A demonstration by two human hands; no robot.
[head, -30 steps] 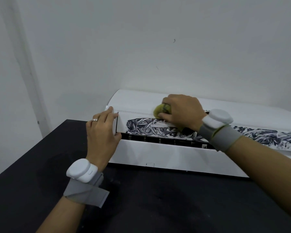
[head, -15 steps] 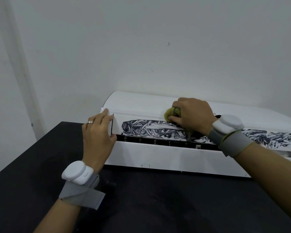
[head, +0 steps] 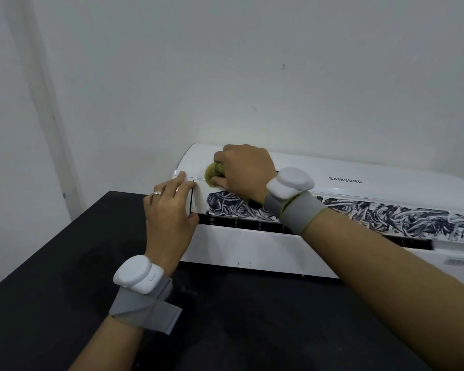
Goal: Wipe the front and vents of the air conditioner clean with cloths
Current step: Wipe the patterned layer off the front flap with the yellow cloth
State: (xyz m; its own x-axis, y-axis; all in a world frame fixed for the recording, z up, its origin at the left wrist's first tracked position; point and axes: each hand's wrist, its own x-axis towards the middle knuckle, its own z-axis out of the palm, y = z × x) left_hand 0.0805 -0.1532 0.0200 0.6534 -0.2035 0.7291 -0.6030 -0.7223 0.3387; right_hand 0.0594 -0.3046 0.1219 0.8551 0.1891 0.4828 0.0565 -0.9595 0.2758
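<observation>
Yellow-green balled cloth [head: 212,174] gripped by right hand [head: 245,171] on smooth air conditioner [head: 252,245].

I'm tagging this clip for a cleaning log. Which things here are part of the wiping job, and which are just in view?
In the job: air conditioner; yellow-green cloth, gripped by the right hand; left hand, resting on the unit's end.
Just there: black table; white wall; ring.

The air conditioner [head: 252,245] is white, with grey SAMSUNG lettering [head: 345,180] on its top and a band [head: 386,212] of black-and-white swirled streaks along its front. At its left end the cloth [head: 211,174] is yellow-green. Beneath it the table [head: 51,277] is black; behind it the wall [head: 225,76] is off-white.
</observation>
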